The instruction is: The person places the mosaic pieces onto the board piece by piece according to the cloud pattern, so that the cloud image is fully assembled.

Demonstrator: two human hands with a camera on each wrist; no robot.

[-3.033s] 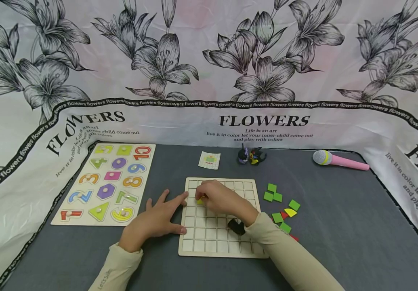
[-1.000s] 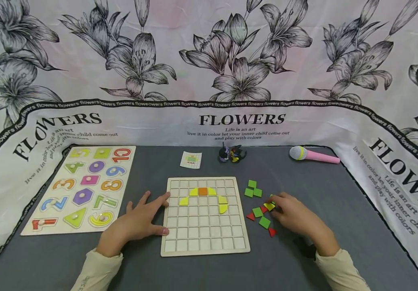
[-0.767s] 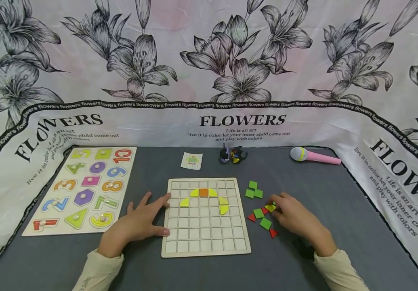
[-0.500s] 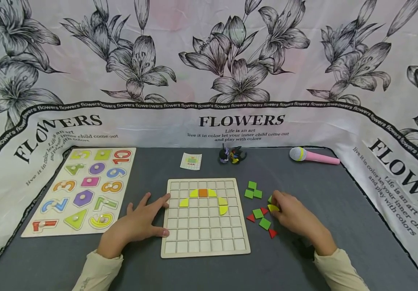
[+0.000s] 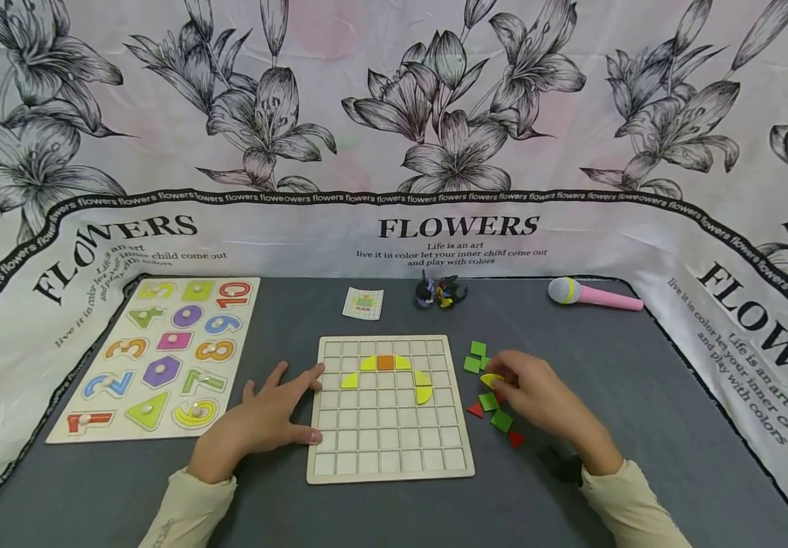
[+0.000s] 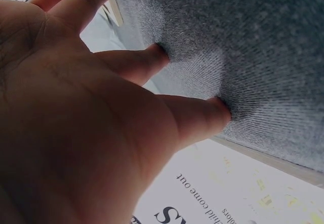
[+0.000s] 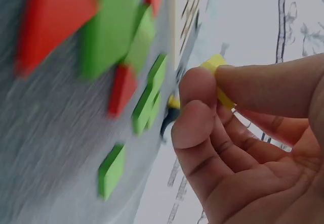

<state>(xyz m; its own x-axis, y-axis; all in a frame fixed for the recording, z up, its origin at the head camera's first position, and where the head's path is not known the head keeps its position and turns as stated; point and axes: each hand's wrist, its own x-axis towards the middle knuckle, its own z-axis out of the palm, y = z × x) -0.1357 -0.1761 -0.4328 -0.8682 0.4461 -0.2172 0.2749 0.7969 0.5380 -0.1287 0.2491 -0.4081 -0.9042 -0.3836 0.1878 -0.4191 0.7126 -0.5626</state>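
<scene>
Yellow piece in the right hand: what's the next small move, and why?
Probably carry the yellow piece to the board, below its leftmost yellow tile: the right hand pinches it, and that cell is bare, unlike its filled counterpart opposite.

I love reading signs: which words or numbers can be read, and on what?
"FLOWERS": the cloth
"flowers", repeated: its black band
"Life is an art live it in color let your inner child come out and play with colors": the cloth
"1" to "10": number board
Left sleeve: lettering too small to read.
</scene>
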